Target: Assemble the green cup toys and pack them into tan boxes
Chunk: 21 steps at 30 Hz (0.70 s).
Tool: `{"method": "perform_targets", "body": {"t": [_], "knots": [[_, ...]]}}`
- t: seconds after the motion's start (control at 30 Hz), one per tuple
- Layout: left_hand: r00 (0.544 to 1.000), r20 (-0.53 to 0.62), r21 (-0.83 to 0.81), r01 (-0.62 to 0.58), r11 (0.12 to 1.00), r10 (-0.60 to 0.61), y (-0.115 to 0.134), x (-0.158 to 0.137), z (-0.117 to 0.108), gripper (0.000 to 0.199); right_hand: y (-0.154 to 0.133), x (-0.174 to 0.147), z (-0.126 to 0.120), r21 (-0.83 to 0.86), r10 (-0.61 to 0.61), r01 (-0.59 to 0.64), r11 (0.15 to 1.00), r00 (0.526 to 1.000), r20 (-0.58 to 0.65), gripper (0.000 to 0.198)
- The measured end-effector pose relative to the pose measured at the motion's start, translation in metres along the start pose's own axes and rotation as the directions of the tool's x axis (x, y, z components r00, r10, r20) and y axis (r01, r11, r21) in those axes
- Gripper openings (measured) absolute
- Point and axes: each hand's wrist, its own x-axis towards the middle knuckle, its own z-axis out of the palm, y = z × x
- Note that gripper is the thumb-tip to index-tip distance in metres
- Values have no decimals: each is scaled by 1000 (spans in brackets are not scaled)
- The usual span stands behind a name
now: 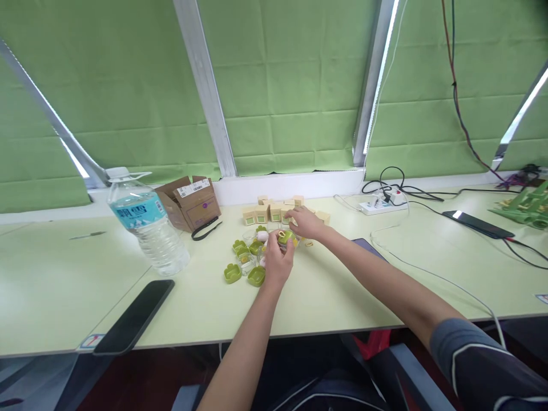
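Observation:
My left hand [279, 257] is closed around a small container with a green lid [286, 237] and a yellow ring on top. Just beyond it, my right hand [307, 222] has its fingers bent down beside the small cream boxes [262, 216]; what lies between its fingertips is hidden. Left of my left hand lies a loose cluster of green flower-shaped lids or cups [232, 273], along with clear plastic pieces [246, 264] and a small pale pink-white piece [262, 235]. The cream boxes stand grouped behind the cluster, several showing a green square on the front.
Left of the work area stand a large water bottle [149, 228] and an open cardboard box [190, 205] with a black strap [206, 229]. A black phone [135, 317] lies at the front edge. To the right are a power strip [382, 204], cables and another phone [477, 224].

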Motion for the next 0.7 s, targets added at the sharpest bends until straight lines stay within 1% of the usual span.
{"method": "perform_targets", "body": {"t": [0.1, 0.2, 0.27, 0.47, 0.6, 0.7], "knots": [[1000, 3, 13, 14, 1000, -14, 0, 0, 0, 24, 4, 24, 2, -86, 54, -49, 995, 997, 51, 38], [1000, 2, 24, 17, 1000, -17, 0, 0, 0, 24, 10, 42, 8, -110, 104, -96, 989, 992, 68, 47], [1000, -1, 26, 10, 1000, -10, 0, 0, 0, 24, 14, 50, 14, -121, 133, -122, 985, 988, 84, 49], [1000, 13, 34, 6, 999, -6, 0, -1, 0, 24, 22, 55, 30, -151, 207, -187, 971, 970, 126, 48], [1000, 17, 43, 10, 999, -11, -1, -1, 0, 25, 25, 55, 35, -152, 257, -237, 959, 959, 123, 46], [1000, 21, 43, 3, 999, -4, 0, -1, 0, 24, 25, 55, 37, -135, 261, -245, 960, 957, 122, 43]]}}
